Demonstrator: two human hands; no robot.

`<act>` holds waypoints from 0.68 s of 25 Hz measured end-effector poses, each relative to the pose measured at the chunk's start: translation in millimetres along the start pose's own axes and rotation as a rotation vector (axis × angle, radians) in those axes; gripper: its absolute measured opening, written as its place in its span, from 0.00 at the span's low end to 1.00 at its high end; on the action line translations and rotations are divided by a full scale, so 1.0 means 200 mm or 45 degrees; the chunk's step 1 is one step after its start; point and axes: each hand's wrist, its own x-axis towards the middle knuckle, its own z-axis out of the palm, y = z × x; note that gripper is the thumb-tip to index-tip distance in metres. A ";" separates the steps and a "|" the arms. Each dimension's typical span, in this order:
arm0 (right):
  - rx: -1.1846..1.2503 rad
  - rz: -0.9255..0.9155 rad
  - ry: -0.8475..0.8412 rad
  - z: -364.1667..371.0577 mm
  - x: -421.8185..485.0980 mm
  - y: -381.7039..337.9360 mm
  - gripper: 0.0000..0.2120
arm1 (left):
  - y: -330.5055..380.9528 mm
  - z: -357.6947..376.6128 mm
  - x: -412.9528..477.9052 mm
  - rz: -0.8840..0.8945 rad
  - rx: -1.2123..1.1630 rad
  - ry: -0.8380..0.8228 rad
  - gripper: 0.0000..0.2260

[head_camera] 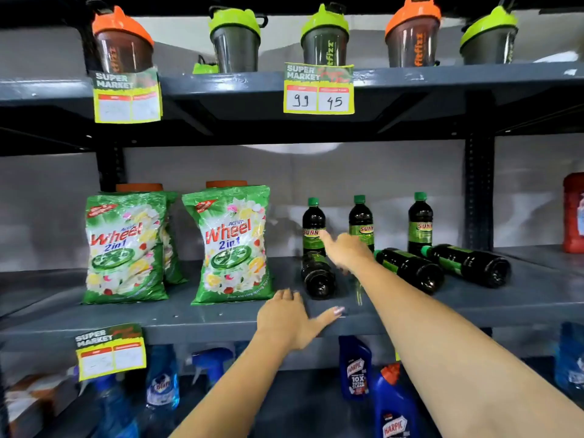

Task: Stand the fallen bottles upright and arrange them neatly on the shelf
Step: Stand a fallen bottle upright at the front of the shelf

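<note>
On the middle shelf (221,317), right of two Wheel detergent packs (232,245), stand three dark Sunny bottles with green caps: one at the left (313,224), one in the middle (361,221) and one at the right (420,221), all toward the back. Three more lie fallen in front of them. The nearest fallen bottle (317,275) points its base at the shelf's front edge, with its neck toward the left upright one. The other two, a middle one (410,268) and a right one (467,263), lie slanted with caps toward the back and bases toward the front right.

The right hand (346,251) reaches in between the left and middle standing bottles, fingers spread and empty, blurred, just above the nearest fallen bottle but gripping nothing. The left hand (292,317) rests flat and open on the shelf's front edge, holding nothing.

These look like full plastic bottles of dark liquid: fairly heavy, stiff, smooth and round, so likely to roll when nudged. The best hold is probably around the body near the label, tipping the bottle up onto its base. The standing row is close behind, so a careless swing could topple it.
</note>
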 end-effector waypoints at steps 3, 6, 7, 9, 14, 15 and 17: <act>0.238 0.258 -0.442 0.06 0.00 -0.07 0.38 | -0.01 0.00 -0.01 0.078 0.114 0.068 0.56; 0.312 0.317 -0.576 0.08 -0.01 -0.09 0.32 | -0.02 0.01 -0.01 0.105 0.186 0.172 0.55; 0.369 0.325 -0.514 0.09 0.00 -0.08 0.30 | -0.03 0.02 -0.02 0.100 0.198 0.200 0.54; 0.478 0.331 -0.373 0.10 0.02 -0.04 0.29 | -0.02 0.04 -0.03 0.076 0.238 0.253 0.52; 0.383 0.138 0.008 0.07 0.04 0.04 0.34 | 0.00 0.04 -0.06 0.008 0.266 0.355 0.48; 0.372 0.088 0.045 0.07 0.04 0.06 0.35 | 0.01 0.04 -0.06 -0.002 0.269 0.369 0.47; 0.399 -0.002 0.087 0.10 0.00 0.10 0.37 | 0.02 0.04 -0.07 -0.026 0.277 0.385 0.44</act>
